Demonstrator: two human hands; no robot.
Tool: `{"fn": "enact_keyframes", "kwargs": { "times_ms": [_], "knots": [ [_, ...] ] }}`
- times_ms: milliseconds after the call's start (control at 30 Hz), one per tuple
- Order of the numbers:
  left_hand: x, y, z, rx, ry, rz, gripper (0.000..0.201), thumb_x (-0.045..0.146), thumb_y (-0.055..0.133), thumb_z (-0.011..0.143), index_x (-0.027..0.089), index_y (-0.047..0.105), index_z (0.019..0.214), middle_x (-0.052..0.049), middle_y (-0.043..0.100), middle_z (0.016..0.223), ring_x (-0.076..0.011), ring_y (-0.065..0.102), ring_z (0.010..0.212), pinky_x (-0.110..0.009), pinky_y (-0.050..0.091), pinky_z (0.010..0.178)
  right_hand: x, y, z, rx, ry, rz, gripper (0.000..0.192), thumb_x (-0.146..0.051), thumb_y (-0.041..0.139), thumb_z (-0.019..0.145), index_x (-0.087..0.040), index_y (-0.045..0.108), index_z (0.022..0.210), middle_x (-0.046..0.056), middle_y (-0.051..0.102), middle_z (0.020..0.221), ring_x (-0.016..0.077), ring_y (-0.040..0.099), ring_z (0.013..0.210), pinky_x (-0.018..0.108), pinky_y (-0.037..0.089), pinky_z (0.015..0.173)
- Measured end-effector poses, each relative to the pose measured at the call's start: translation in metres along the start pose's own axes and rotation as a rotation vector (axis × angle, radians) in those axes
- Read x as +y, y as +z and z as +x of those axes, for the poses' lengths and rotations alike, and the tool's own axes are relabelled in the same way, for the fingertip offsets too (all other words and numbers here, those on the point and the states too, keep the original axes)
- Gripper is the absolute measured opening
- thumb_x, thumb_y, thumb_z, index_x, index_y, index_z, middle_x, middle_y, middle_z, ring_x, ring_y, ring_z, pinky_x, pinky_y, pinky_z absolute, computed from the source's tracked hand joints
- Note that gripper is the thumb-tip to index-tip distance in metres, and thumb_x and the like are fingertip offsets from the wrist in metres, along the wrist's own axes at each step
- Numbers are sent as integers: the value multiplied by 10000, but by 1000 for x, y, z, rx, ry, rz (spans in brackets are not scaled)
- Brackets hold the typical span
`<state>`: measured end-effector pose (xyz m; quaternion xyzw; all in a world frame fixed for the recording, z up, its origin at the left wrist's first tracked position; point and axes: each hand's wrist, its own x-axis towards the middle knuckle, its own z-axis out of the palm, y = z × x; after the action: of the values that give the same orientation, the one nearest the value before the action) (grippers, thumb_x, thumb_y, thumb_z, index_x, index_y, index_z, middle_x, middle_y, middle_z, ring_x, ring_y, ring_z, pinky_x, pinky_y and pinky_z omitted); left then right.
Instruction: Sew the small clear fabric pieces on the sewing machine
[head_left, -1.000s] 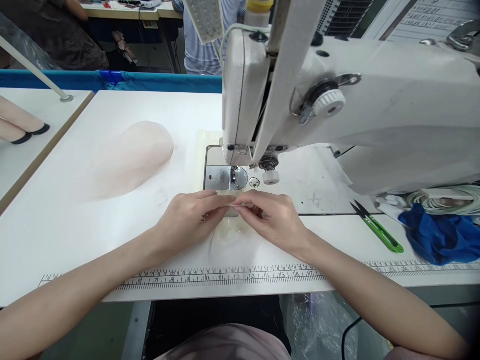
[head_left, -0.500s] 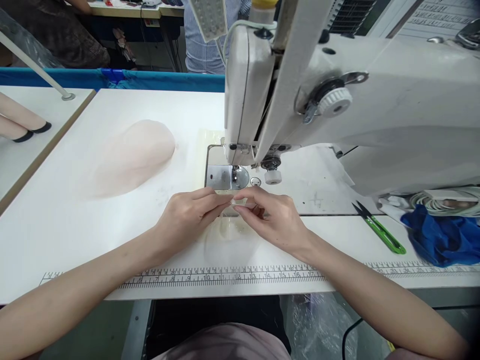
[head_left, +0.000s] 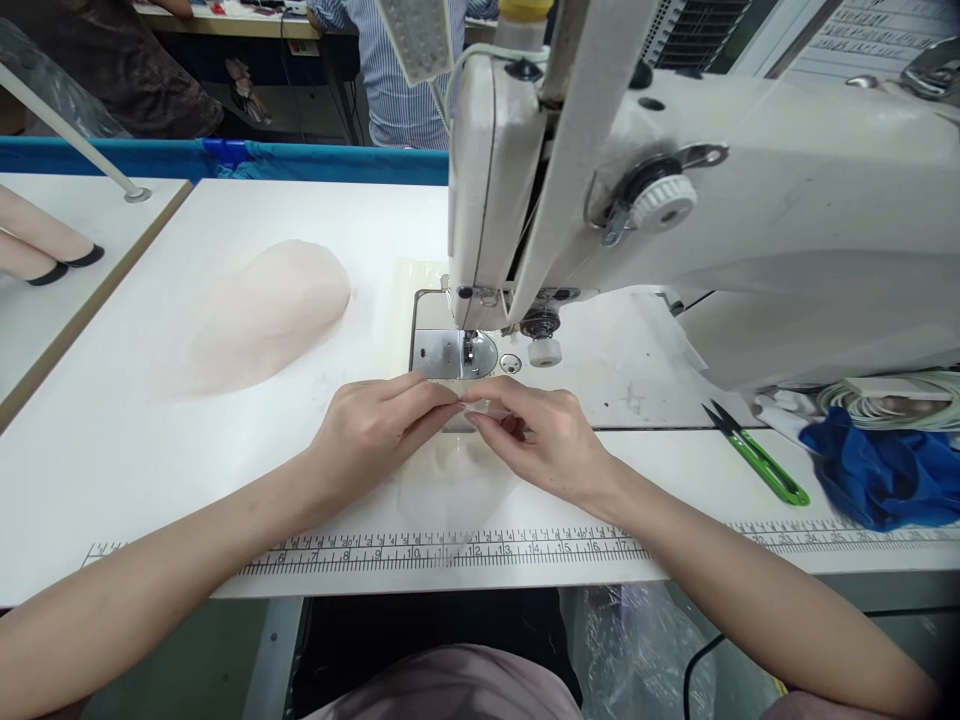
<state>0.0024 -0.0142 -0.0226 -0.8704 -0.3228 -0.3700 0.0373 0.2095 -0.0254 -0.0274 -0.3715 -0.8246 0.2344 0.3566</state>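
Note:
My left hand (head_left: pixel 379 428) and my right hand (head_left: pixel 541 435) meet fingertip to fingertip just in front of the sewing machine's presser foot (head_left: pixel 468 352). Both pinch the top edge of a thin, sheer pale fabric piece (head_left: pixel 450 480) that lies on the white table (head_left: pixel 150 450) between my wrists. The white sewing machine (head_left: pixel 675 220) rises directly behind my hands, its needle plate (head_left: pixel 439 355) a few centimetres beyond my fingers.
A pile of sheer pinkish fabric (head_left: pixel 262 310) lies at the left. Green thread snips (head_left: pixel 757 465) and blue cloth (head_left: pixel 885 475) sit at the right. A printed ruler (head_left: pixel 450 550) runs along the front edge. People stand behind the blue divider (head_left: pixel 225 160).
My hands have edged slightly toward the presser foot with the sheer piece; the fabric's lower part has shifted a little to the left.

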Motion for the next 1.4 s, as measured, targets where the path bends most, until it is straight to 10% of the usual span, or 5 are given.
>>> {"fn": "enact_keyframes", "kwargs": {
  "times_ms": [267,500,1000,1267,1400],
  "knots": [
    [4,-5,2,-127,-164,-198,81,167,623,911,174,665,842,36,676,691,-62,567,541,-173,434,496,4,-3,-1,156,-254,-226,96,-159,588,934,-152,680,908,-18,717,687,67,600,534,188,437,481],
    [19,-19,11,-644,-596,-746,87,229,705,846,259,728,768,82,681,624,-79,583,531,-183,411,468,-28,-43,6,-459,237,145,153,-242,589,938,-201,712,857,-76,564,504,57,468,423,197,337,427],
    [14,11,-10,-173,181,325,137,110,609,897,167,702,979,-22,751,1029,-204,639,873,-394,403,762,15,1,17,-124,232,-409,170,-193,551,924,-202,716,882,-1,711,758,122,614,644,246,378,570],
    [9,10,-8,-301,129,292,240,222,551,970,164,664,1173,-36,703,1224,-242,640,1096,-416,403,827,14,-2,3,-3,-181,-775,249,-119,501,944,-194,726,1022,6,746,1129,134,651,750,290,428,572],
    [2,13,-6,-302,105,293,252,207,533,975,182,649,1198,-5,691,1240,-250,628,1139,-418,403,840,14,-2,3,-32,-147,-827,259,-240,490,992,-154,721,1073,29,762,1077,212,653,924,351,453,708]
  ]
}}
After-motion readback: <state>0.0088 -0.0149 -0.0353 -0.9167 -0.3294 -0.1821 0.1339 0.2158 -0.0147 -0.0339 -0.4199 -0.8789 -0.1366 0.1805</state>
